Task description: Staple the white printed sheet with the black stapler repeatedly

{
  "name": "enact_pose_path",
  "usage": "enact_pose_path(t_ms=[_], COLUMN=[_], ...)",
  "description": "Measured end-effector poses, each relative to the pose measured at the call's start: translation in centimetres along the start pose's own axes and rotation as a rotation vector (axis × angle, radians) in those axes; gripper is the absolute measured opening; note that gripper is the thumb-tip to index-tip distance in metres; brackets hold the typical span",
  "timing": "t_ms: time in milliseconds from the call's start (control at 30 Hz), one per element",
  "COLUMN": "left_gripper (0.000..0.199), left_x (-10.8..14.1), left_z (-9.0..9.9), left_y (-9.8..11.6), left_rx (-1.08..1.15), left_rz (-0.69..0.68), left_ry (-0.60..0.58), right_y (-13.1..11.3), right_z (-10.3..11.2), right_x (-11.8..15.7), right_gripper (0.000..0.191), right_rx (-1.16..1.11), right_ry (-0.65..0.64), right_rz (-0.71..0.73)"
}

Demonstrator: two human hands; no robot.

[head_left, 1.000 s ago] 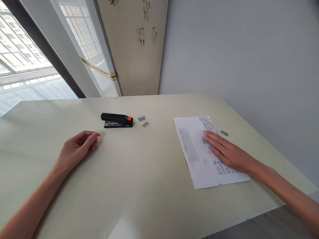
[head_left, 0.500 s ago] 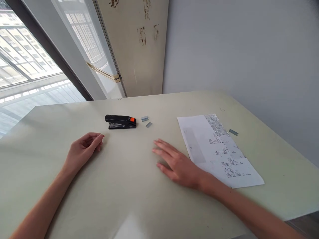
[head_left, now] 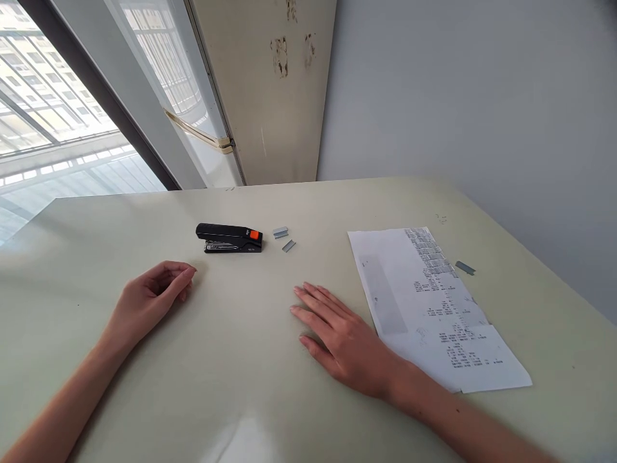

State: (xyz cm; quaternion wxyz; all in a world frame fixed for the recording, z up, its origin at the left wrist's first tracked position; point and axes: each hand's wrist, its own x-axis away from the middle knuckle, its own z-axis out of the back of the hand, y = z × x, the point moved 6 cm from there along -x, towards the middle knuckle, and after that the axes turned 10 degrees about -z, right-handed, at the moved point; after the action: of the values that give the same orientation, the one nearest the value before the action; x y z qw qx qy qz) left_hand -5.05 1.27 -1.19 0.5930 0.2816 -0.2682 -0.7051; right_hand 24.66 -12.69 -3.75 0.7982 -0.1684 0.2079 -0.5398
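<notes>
My left hand [head_left: 153,297] rests on the table [head_left: 231,360] at the left, fingers curled in with nothing visible in them. Palm down, my right hand [head_left: 340,337] lies on the table with its fingers spread, its wrist beside a printed sheet of paper [head_left: 400,289]. A black stapler with an orange patch [head_left: 230,238] lies beyond and between the hands, nearer my left one. Just right of it are small strips of staples [head_left: 280,233], with another strip [head_left: 288,246] a little closer. One more staple strip [head_left: 465,268] sits right of the paper.
Behind the table stands a cream cabinet or fridge [head_left: 270,128] with worn marks and a handle [head_left: 197,133]. A grey wall [head_left: 457,96] borders the right side. At the upper left is a window [head_left: 43,90] with railings outside.
The view has shifted slightly. My right hand has settled flatter on the table, a little nearer to me. My left hand keeps its curled shape, and the stapler and paper have not been handled.
</notes>
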Motion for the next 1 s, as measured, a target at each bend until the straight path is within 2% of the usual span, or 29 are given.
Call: enact_pose_path(t_ms=[200, 767, 1000], left_gripper=[0.048, 0.044, 0.044], left_x=[-0.15, -0.25, -0.13], left_z=[-0.13, -0.4, -0.29], left_y=[-0.44, -0.81, -0.08], left_rx=[0.002, 0.01, 0.03], left_rz=[-0.012, -0.052, -0.099], left_ry=[-0.04, -0.052, -0.039], right_y=[-0.01, -0.01, -0.02], right_z=[-0.05, -0.13, -0.14], right_x=[0.09, 0.2, 0.33], right_gripper=[0.045, 0.046, 0.045], right_rx=[0.002, 0.042, 0.002], right_ry=[0.015, -0.009, -0.004], right_rz=[0.002, 0.003, 0.007])
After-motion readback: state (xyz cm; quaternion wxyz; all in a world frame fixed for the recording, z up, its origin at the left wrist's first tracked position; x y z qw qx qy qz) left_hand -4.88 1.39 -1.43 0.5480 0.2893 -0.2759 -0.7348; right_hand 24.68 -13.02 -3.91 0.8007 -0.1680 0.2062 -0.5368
